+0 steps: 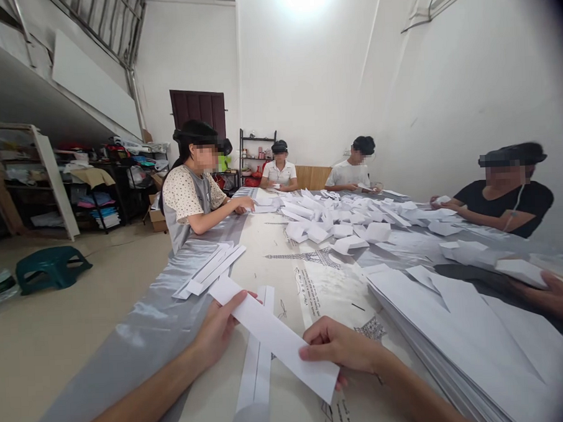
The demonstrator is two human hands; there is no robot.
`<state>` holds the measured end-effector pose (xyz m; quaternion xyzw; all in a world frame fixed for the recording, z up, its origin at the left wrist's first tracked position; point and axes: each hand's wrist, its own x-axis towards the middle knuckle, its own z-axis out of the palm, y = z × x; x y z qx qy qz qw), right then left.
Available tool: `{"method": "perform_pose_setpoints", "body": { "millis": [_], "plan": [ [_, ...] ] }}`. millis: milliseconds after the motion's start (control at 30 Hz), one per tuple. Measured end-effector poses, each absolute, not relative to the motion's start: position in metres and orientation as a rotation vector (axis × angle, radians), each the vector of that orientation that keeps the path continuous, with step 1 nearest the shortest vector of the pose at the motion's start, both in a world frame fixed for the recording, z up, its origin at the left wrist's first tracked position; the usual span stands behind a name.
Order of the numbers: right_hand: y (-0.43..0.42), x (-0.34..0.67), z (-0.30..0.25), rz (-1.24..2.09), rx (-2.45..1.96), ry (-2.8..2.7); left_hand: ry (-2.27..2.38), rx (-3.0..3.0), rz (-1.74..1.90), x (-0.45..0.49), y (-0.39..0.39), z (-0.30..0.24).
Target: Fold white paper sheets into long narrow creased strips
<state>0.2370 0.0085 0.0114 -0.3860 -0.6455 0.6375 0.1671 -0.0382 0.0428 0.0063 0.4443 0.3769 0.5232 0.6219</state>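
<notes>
A long white paper strip (272,332) is held slantwise above the table between my two hands. My left hand (221,322) grips its upper left end, thumb on top and fingers beneath. My right hand (332,349) pinches the lower right end, the thumb lying on the paper. Beneath the strip, a folded length of white paper (254,386) lies on the tablecloth, its near end curled. To the left of my left hand rest several more white strips (212,270), loosely overlapping.
A stack of white sheets (436,335) stands at the right. Folded paper pieces (342,221) are heaped mid-table. Several co-workers sit around the table (203,239); another person's hand (556,295) holds paper at far right. A green stool (53,264) stands on the floor.
</notes>
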Motion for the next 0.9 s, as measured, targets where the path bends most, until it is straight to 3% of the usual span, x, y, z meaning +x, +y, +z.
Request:
{"method": "perform_pose_setpoints", "body": {
  "millis": [900],
  "plan": [
    [0.0116, 0.2361, 0.0021, 1.878, -1.031, -1.759, 0.874, 1.003, 1.200, -0.0407, 0.0460, -0.0023]
  ]
}}
